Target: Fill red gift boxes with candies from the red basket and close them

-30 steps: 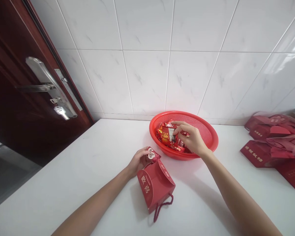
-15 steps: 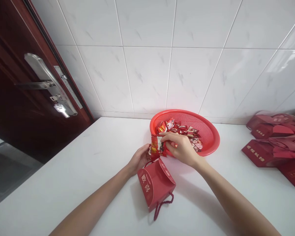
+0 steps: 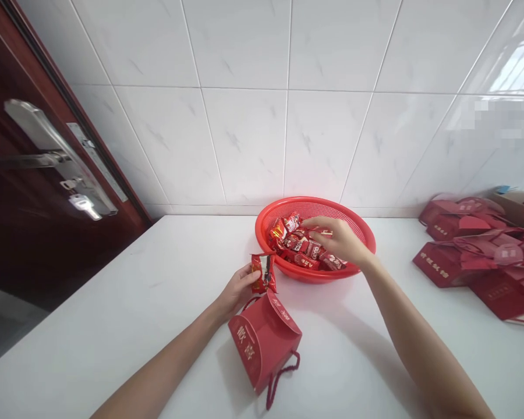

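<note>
My left hand pinches a red candy packet between thumb and fingers, just left of the basket's front rim. Close in front of that hand stands a red gift box with gold characters, its top flaps raised and a dark red cord handle on its side. My right hand hangs over the red plastic basket, fingers apart and curved down toward the wrapped candies inside. I see nothing held in it, though the fingertips partly cover the candies.
Several red boxes lie piled on the white table at the right. White tiled wall rises behind the basket. A dark red door with a metal handle and keys stands at the left.
My right hand has let go of the candy packet and moved right over the basket. The packet stays in my left hand. The whole view has shifted slightly.
</note>
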### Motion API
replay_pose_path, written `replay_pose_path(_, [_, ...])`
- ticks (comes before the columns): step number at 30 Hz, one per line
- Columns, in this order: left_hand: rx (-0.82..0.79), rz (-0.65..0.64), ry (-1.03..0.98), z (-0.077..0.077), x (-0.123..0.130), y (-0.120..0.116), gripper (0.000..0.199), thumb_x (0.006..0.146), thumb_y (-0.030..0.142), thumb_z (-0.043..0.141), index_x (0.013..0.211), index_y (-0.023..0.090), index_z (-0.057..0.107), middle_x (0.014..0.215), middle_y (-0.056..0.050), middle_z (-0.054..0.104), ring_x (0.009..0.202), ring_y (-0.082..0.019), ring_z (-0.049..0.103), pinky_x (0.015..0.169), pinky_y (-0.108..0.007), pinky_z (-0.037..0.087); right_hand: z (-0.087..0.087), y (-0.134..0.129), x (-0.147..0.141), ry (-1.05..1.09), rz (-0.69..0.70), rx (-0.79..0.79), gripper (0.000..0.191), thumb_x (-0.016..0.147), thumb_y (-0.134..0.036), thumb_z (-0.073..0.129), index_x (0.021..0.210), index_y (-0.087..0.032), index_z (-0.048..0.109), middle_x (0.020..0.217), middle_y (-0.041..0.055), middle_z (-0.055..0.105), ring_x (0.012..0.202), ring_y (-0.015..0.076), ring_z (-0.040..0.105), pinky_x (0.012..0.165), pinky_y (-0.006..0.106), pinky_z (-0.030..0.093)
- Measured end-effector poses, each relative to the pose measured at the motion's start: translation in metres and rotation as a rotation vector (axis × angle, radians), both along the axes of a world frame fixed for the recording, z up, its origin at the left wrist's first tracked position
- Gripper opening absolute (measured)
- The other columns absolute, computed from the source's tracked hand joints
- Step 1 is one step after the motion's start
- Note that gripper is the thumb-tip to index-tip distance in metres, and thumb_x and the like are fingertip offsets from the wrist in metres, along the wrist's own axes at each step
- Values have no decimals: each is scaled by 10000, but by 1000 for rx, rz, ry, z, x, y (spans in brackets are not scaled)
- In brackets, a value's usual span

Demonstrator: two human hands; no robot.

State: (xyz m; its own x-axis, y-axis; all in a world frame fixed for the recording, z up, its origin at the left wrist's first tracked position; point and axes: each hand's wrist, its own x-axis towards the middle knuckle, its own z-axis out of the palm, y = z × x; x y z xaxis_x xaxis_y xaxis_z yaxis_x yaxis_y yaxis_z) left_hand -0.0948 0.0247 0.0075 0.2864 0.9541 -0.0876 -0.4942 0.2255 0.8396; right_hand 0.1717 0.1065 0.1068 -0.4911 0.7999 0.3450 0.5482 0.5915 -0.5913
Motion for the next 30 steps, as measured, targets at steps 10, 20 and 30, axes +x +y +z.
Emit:
replay_pose_path(10, [-13,8,0,3,-2,2,337,729,340,882,970,162,728,852,-59,767,749,-210,712,671,-293,564,-17,20,20,-434,91,-299,532,774,-242,734,1303,-298,723,1443,68,638,1341,353,566,1072,427,471])
replay_pose_path(20, [-7,-1,-8,1,0,3,445,684,363,902,1042,157,740,847,-69,766,774,-227,716,696,-320,569,-13,20,17,-599,43,-327,249,912,-273,586,696,-183,670,742,51,693,691,196,615,627,291,419])
replay_pose_path(30, [-19,-22,14,-4,-4,7,401,695,364,897,995,162,724,879,-81,771,771,-216,715,741,-347,586,17,66,-26,-812,-10,-282,244,1004,-346,634,1168,-171,681,1203,83,691,1030,212,678,896,408,577])
